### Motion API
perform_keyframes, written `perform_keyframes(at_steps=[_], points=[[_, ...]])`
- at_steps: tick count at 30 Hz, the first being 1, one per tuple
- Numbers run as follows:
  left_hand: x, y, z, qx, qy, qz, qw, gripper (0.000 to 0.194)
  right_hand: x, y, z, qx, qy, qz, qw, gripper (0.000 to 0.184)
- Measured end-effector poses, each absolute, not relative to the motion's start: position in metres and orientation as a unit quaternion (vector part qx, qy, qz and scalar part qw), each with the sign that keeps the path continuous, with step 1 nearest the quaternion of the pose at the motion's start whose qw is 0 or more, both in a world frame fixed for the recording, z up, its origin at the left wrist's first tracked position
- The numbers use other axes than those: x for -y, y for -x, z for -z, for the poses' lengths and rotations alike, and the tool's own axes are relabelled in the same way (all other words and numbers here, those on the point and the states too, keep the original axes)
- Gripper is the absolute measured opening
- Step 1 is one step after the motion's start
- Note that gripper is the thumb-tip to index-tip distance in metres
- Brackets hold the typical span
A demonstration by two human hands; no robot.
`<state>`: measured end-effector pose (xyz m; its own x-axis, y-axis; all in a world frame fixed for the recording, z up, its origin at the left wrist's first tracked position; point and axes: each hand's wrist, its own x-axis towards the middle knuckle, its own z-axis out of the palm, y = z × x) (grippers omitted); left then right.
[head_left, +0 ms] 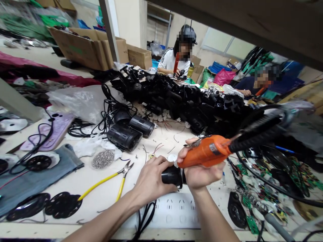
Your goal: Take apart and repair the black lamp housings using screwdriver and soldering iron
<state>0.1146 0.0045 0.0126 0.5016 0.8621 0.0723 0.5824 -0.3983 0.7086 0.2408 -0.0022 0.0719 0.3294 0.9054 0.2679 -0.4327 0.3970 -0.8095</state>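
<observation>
My left hand (153, 176) is wrapped round a black cylindrical housing (171, 177) lying on its side on the bench. In my right hand (202, 174) is an orange electric screwdriver (205, 151), its tip pointing left toward the housing's upper end; my fingers hide whether it touches. A thick black cable runs from the screwdriver's back to the right. Left of my left hand lie yellow-handled cutters (123, 173) with their jaws apart and a round pile of small screws (103, 159). Beyond are black cylindrical housings (124, 136) with cords.
A white power strip (174, 211) lies by the front edge. Green circuit boards (252, 205) and wires crowd the right. A large heap of black parts (176, 90) spans the back. At left are a purple phone (49, 132) and blue cloth (58, 171). Two people sit across the bench.
</observation>
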Motion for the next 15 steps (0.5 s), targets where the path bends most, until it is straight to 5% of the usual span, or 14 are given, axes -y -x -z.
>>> perform_keyframes(at_steps=[9,15], points=[[-0.009,-0.073,-0.01,-0.439,-0.739,-0.242,0.45,0.079,0.008,-0.208,-0.096,0.386,0.284,-0.474,0.739,0.062],[-0.004,-0.056,0.006,-0.434,-0.68,-0.277,0.522,0.071,-0.003,-0.188,-0.084,0.408,0.284,-0.472,0.728,0.065]])
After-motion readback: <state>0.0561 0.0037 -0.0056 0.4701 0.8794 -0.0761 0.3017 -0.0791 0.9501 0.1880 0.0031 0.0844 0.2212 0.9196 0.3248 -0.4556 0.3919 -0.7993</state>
